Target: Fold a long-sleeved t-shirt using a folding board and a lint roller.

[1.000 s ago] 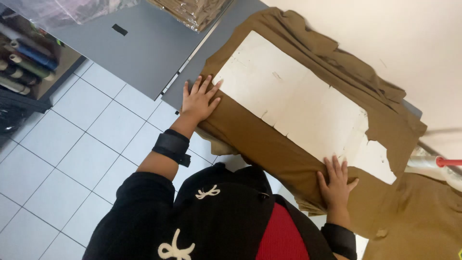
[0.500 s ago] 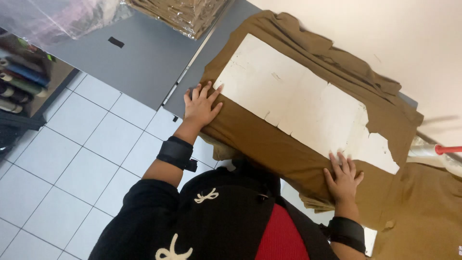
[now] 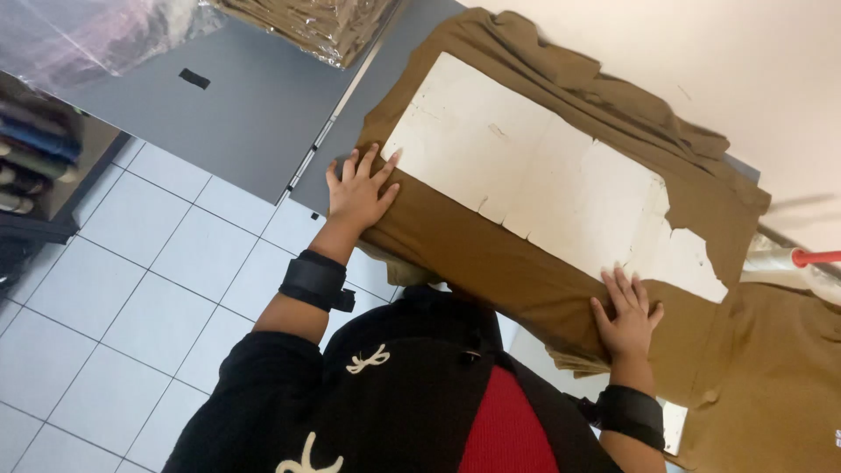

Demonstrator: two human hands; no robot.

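Note:
A brown garment [image 3: 491,254] lies spread on a grey table [image 3: 254,114], with a white cardboard sheet [image 3: 543,184] laid flat on top of it. My left hand [image 3: 357,188] presses flat, fingers spread, on the garment's near left corner beside the board. My right hand [image 3: 627,308] rests flat on the folded brown cloth just below the board's torn right end. Both wrists wear black bands. Neither hand grips anything.
More brown cloth [image 3: 780,368] lies at the right. A plastic-wrapped brown stack [image 3: 315,22] sits at the table's far end. A clear bottle with a red tip [image 3: 788,258] pokes in from the right. Shelves of folded cloth [image 3: 35,149] stand left, over white floor tiles [image 3: 114,298].
The view has shifted a little. My right hand has slid slightly along the folded cloth edge; my left hand stays pressed at the left corner.

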